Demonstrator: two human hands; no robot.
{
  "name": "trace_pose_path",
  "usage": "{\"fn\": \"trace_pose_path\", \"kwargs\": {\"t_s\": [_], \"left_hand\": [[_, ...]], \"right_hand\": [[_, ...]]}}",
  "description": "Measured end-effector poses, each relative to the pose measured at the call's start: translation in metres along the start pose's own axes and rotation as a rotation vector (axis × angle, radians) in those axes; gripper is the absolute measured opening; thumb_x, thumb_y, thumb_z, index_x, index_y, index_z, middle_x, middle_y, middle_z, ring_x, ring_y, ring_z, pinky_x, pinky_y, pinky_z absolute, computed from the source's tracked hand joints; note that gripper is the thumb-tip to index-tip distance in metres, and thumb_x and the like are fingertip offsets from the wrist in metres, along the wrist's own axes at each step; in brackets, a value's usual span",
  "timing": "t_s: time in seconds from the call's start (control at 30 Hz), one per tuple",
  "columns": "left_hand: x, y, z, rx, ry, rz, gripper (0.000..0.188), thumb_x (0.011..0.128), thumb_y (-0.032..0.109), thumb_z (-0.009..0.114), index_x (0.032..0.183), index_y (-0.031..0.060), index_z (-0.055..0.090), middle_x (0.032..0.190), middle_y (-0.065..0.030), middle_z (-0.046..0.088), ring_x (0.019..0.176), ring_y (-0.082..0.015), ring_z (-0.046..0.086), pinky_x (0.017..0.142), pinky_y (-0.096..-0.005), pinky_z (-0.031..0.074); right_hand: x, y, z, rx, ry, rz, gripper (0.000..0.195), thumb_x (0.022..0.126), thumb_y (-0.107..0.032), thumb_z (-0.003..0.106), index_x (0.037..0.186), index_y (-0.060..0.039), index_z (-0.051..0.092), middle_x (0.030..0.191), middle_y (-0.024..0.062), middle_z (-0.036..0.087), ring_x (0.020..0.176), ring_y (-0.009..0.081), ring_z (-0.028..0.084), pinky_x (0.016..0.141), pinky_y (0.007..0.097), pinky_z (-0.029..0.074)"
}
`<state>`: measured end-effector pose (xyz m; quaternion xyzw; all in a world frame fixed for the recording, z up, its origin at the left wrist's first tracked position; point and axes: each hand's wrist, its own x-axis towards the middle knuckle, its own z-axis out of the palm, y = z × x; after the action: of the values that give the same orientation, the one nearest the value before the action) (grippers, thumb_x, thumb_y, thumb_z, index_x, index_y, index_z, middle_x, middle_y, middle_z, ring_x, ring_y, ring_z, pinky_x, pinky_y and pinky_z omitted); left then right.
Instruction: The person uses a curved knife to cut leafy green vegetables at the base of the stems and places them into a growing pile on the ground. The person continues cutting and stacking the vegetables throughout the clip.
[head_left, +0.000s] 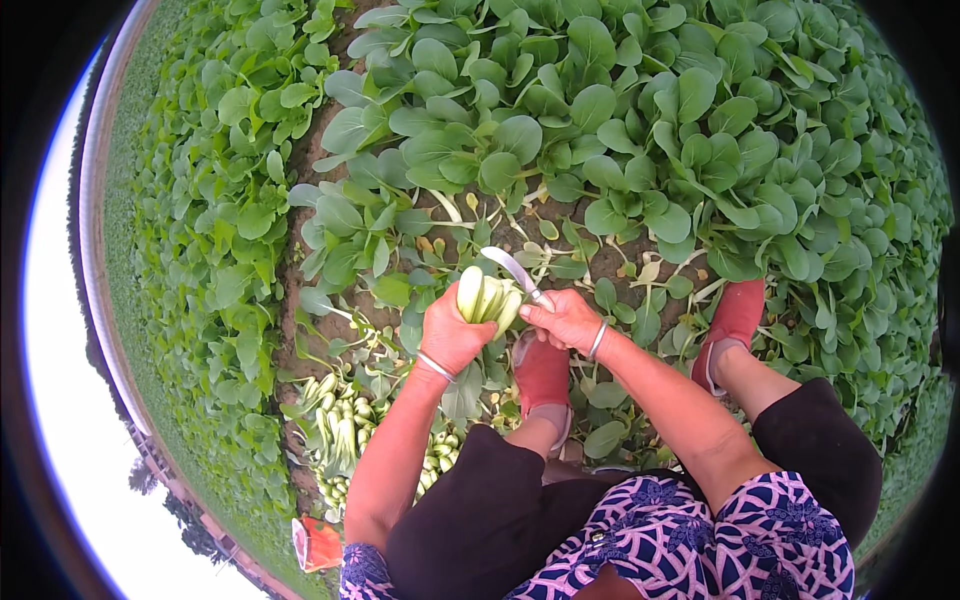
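Note:
My left hand (456, 330) grips a bunch of leafy greens by the pale green stalks (487, 300), with their cut bases pointing up and away from me. The leaves hang below the fist, over the soil. In my right hand (561, 319) is a small knife with a curved blade (512, 268), its handle mostly hidden by the fingers. The blade stands just beyond the stalks, its tip pointing up and to the left. The right thumb is close to the stalks; whether it touches them I cannot tell.
A pile of harvested greens (341, 427) lies at lower left, near an orange-red container (321, 544). Dense standing greens (600, 105) fill the bed ahead and to the right. Loose leaves and cut stalks litter the soil (611, 262) around my red shoes (541, 375). Another leafy bed (217, 262) runs along the left.

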<state>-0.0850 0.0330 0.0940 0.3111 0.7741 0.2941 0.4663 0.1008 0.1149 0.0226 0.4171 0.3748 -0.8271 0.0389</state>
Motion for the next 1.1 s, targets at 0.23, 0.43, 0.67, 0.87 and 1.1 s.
{"fn": "trace_pose_path", "kwargs": {"t_s": [0.23, 0.43, 0.67, 0.87, 1.1], "left_hand": [[0.03, -0.016, -0.051, 0.497, 0.1, -0.031, 0.059, 0.06, 0.009, 0.071, 0.117, 0.0036, 0.058, 0.103, -0.0194, 0.066, 0.095, -0.036, 0.065, 0.086, -0.0375, 0.05], [0.015, -0.06, -0.061, 0.378, 0.068, -0.138, 0.079, 0.053, 0.008, 0.074, 0.128, 0.0005, 0.052, 0.109, -0.0176, 0.064, 0.101, -0.0318, 0.063, 0.091, -0.0345, 0.048], [-0.003, -0.089, -0.056, 0.451, 0.023, -0.146, 0.052, 0.058, 0.009, 0.07, 0.109, 0.0046, 0.064, 0.129, -0.0169, 0.055, 0.106, -0.033, 0.06, 0.095, -0.0356, 0.047], [-0.005, -0.094, -0.046, 0.46, 0.069, -0.148, 0.041, 0.06, 0.008, 0.067, 0.101, 0.0049, 0.067, 0.127, -0.0165, 0.056, 0.106, -0.0328, 0.061, 0.095, -0.0371, 0.047], [-0.006, -0.108, -0.045, 0.449, 0.101, -0.16, 0.059, 0.057, 0.009, 0.072, 0.114, 0.0031, 0.061, 0.121, -0.0154, 0.059, 0.102, -0.032, 0.063, 0.092, -0.0351, 0.049]], "right_hand": [[0.016, 0.009, 0.011, -0.915, 0.121, 0.027, 0.036, 0.082, -0.039, 0.066, 0.087, -0.0035, 0.068, 0.089, 0.0193, 0.068, 0.089, 0.0388, 0.065, 0.079, 0.0452, 0.051], [0.035, -0.01, 0.034, -0.981, 0.189, -0.042, 0.032, 0.084, -0.036, 0.065, 0.094, -0.0051, 0.067, 0.092, 0.0178, 0.069, 0.091, 0.0358, 0.065, 0.083, 0.0444, 0.049], [0.064, -0.021, 0.03, -0.897, 0.255, 0.055, 0.036, 0.084, -0.039, 0.065, 0.098, -0.0062, 0.067, 0.096, 0.0164, 0.069, 0.095, 0.0348, 0.065, 0.084, 0.0444, 0.049], [0.064, -0.017, 0.037, -1.054, 0.099, -0.027, 0.034, 0.085, -0.038, 0.064, 0.097, -0.0061, 0.068, 0.096, 0.0161, 0.069, 0.094, 0.0338, 0.065, 0.085, 0.0433, 0.049], [0.074, -0.02, 0.042, -1.184, 0.093, -0.049, 0.029, 0.085, -0.033, 0.064, 0.096, -0.0066, 0.069, 0.095, 0.0152, 0.07, 0.093, 0.0331, 0.066, 0.084, 0.0419, 0.051]]}}
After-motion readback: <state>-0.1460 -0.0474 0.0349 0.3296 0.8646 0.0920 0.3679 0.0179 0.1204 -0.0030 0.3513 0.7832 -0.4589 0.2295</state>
